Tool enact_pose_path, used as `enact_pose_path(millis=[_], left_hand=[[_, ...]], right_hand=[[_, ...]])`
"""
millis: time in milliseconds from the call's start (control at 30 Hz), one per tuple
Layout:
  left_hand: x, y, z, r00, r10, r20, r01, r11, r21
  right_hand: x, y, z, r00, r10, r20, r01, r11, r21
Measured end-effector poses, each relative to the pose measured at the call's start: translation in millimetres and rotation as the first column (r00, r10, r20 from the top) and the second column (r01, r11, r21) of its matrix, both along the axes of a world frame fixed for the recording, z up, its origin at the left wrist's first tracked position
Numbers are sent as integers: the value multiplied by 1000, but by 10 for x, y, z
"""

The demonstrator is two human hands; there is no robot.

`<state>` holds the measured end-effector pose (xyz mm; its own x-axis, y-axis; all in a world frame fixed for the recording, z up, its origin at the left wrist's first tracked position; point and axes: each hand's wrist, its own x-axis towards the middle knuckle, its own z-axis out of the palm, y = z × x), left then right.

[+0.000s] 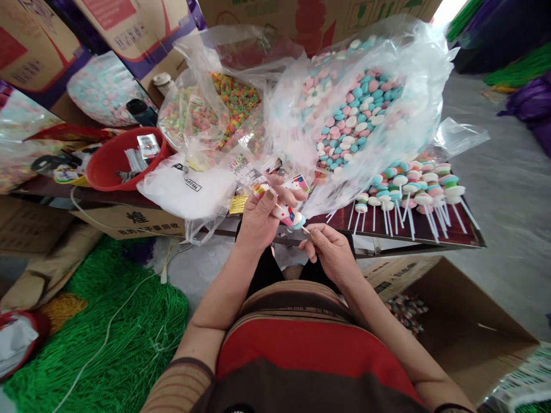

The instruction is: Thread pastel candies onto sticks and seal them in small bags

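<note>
My left hand [262,218] is closed around a candy stick [298,220] whose middle is covered by a printed white, pink and blue piece [284,214], perhaps a wrapper. At the near end a blue and white round sweet shows, and yellow-orange pieces peek out past my left fingers. My right hand [328,246] pinches the thin white stick just below the sweets. Both hands hover at the table's front edge. To their right lie several finished-looking candy sticks [408,186] with white stems pointing toward me. Behind my hands lie small printed packets [297,183].
A large clear bag of pink, blue and white sweets [357,115] and a bag of colourful ring gummies [236,100] stand behind. At left are a red basin [124,163] and white plastic bags [189,186]. An open carton [456,321] sits lower right; green netting [116,321] covers the floor left.
</note>
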<state>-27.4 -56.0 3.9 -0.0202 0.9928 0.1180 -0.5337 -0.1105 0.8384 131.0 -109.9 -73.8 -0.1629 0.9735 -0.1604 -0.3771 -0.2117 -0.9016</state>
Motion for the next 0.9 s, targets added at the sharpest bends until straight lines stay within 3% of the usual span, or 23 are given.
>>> enact_pose_path(millis=[100, 200, 400, 500, 700, 900], left_hand=[[31, 25, 64, 999, 14, 46, -14, 1000, -15], [127, 3, 31, 999, -8, 47, 8, 1000, -10], [272, -181, -223, 989, -137, -54, 133, 988, -80], [166, -164, -211, 980, -189, -67, 186, 981, -51], [-67, 30, 46, 999, 41, -32, -38, 996, 84], [122, -65, -36, 998, -3, 68, 1, 1000, 25]], right_hand=[[23, -28, 22, 993, 15, 117, -24, 997, 78], [6, -53, 77, 978, -26, 208, -2, 991, 134], [-128, -65, 179, 989, -23, 149, 1, 990, 142], [-111, -62, 146, 991, 10, 136, -31, 988, 148], [-42, -31, 26, 978, 65, 199, -93, 987, 135], [-139, -8, 121, 982, 25, 189, -55, 987, 151]])
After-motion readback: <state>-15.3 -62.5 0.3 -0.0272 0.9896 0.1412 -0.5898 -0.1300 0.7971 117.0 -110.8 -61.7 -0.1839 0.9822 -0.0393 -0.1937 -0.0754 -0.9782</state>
